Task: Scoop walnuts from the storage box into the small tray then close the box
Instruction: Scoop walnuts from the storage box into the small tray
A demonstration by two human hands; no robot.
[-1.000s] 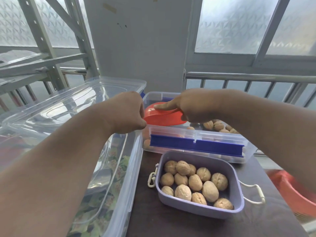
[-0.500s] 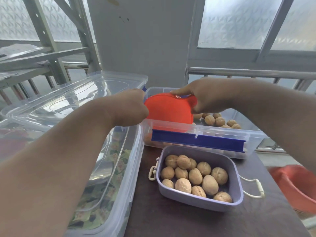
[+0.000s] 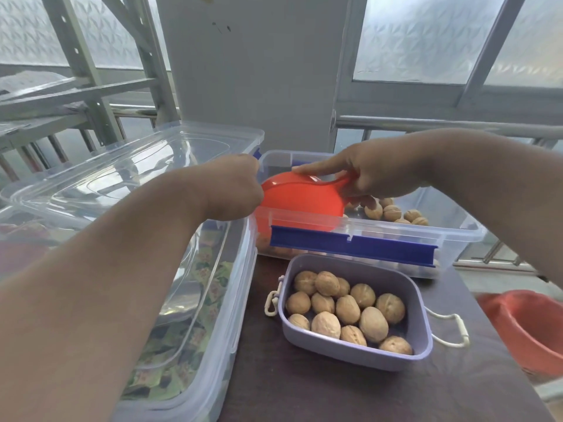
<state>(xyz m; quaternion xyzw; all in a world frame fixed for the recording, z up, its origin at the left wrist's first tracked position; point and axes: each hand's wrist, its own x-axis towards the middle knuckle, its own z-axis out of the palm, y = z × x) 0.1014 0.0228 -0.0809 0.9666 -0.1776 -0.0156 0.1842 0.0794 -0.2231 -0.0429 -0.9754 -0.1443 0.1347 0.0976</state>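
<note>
Right hand [image 3: 377, 175] is gripping the handle of the red scoop [image 3: 300, 202], dipping it inside the clear storage box [image 3: 457, 236], probably to gather more walnuts [image 3: 393, 213]. Left hand [image 3: 231, 190] is curling closed at the box's left rim, likely steadying it; what its fingers are clasping is hidden. Small tray [image 3: 356, 354] is sitting just before the box, holding walnuts. The scoop's contents are not showing.
</note>
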